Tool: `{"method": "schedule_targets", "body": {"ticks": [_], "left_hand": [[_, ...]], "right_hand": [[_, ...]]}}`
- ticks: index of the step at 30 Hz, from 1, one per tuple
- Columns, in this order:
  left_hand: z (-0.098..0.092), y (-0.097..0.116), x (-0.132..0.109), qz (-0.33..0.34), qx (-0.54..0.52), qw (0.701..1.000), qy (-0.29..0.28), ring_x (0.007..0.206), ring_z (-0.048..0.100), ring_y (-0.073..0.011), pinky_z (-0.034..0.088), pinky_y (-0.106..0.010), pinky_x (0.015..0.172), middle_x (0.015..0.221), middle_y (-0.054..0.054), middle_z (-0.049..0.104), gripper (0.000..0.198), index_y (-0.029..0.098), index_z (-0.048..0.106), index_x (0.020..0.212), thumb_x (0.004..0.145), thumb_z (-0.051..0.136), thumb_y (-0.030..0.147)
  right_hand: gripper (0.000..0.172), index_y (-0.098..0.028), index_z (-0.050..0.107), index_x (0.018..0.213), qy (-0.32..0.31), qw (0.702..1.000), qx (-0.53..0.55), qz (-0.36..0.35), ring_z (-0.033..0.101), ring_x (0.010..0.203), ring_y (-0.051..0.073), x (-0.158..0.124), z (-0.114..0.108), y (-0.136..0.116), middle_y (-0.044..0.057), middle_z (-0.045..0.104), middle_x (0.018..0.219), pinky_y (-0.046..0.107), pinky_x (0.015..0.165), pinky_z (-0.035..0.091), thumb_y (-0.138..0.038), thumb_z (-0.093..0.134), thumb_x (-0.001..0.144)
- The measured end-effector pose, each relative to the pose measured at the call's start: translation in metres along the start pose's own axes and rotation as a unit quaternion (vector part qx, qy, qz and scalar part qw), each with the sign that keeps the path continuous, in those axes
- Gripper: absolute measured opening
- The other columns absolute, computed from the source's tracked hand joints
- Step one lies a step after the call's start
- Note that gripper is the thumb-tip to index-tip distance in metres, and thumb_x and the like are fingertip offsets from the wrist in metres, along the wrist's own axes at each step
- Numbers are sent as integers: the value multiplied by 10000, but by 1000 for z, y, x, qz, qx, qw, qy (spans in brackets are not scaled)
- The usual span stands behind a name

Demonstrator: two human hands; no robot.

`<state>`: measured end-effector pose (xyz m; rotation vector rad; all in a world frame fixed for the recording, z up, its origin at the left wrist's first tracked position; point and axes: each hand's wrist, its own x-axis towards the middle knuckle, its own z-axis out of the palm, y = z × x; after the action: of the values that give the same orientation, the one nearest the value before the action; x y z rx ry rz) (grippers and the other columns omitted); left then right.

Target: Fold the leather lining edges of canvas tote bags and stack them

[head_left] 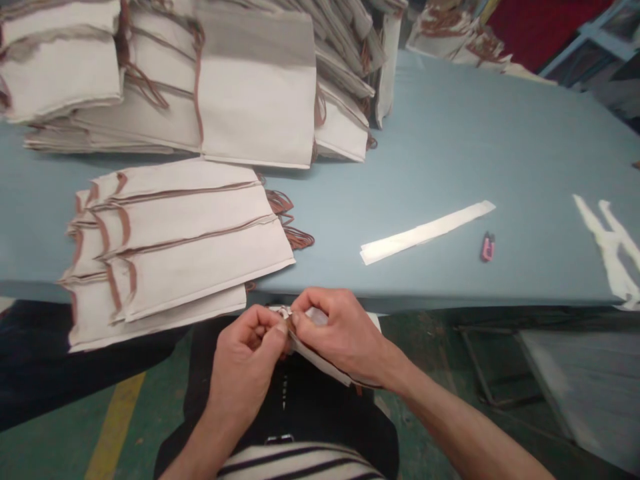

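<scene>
Presently, the left hand (245, 360) and right hand (340, 333) are both grasping a white paper bag (317, 357), pinching it between curled fingers just below the near edge of the blue-covered table (450, 147). A stack of brown-corded paper bags (170, 247) is lying at ten o'clock; a white paper strip (425, 232) and small pink tool (488, 247) are resting at two o'clock.
</scene>
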<state>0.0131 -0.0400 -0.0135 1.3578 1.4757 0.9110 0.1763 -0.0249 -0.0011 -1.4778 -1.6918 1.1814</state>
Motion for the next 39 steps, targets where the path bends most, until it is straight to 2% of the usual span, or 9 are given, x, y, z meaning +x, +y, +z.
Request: {"method": "schedule_targets", "body": {"ticks": [2,4,13,18,22,25,27,35,39], "left_hand": [[-2,-3,1,-7,-2,1000,-4,453,578,-115,469,-182,459,514,42,623,243,209,609,628,841,586,322],[-5,-3,2,1,9,1000,-4,481,597,-116,473,-182,481,549,39,645,222,203,635,648,834,613,324],[-19,8,8,150,223,963,-24,481,613,-107,441,-212,542,570,50,665,203,206,676,694,868,599,275],[-17,10,9,61,155,985,-42,472,551,-110,386,-220,516,529,49,610,197,202,647,636,811,618,287],[-11,0,11,-58,13,996,-73,493,560,-129,429,-219,505,546,25,635,199,203,615,627,784,613,325],[-7,-7,11,-71,-37,992,-94,499,593,-144,506,-240,523,548,17,645,236,217,572,652,833,528,362],[-7,-6,10,-69,-49,992,-93,515,586,-135,499,-226,529,567,20,647,240,211,586,666,839,557,373],[-12,10,-7,110,91,989,-22,478,539,-94,427,-190,496,552,68,587,245,209,626,656,899,599,229],[-18,5,-10,174,140,974,32,580,635,-110,501,-203,614,671,48,679,152,219,638,753,883,584,161]], "right_hand": [[180,-180,685,740,-17,994,79,78,565,621,104,1,2,0,-52,679,681,206,611,413,-189,616,905],[188,-181,688,742,-22,992,93,86,577,647,110,1,2,-1,-49,690,699,208,624,418,-205,618,915],[169,-162,680,823,5,978,-180,-103,654,694,171,-10,2,-2,44,737,797,293,649,383,-96,605,959],[146,-181,672,807,35,984,-154,-84,665,696,168,-11,6,0,31,745,792,279,661,402,-88,630,911],[173,-191,668,762,17,1000,-15,18,634,676,153,-7,7,3,-4,715,734,253,662,433,-178,612,925],[233,-190,644,718,-17,990,104,92,581,614,126,-6,4,4,-35,671,676,226,614,440,-256,587,934],[231,-189,652,713,-13,992,97,82,577,613,124,-7,2,3,-37,672,672,229,632,446,-258,585,923],[148,-193,681,792,65,994,-55,-75,628,649,144,-17,-2,-5,3,718,741,258,666,442,-208,616,924],[164,-196,659,769,77,991,-51,-100,608,608,125,-25,-3,-4,-13,693,704,235,624,439,-159,601,919]]}}
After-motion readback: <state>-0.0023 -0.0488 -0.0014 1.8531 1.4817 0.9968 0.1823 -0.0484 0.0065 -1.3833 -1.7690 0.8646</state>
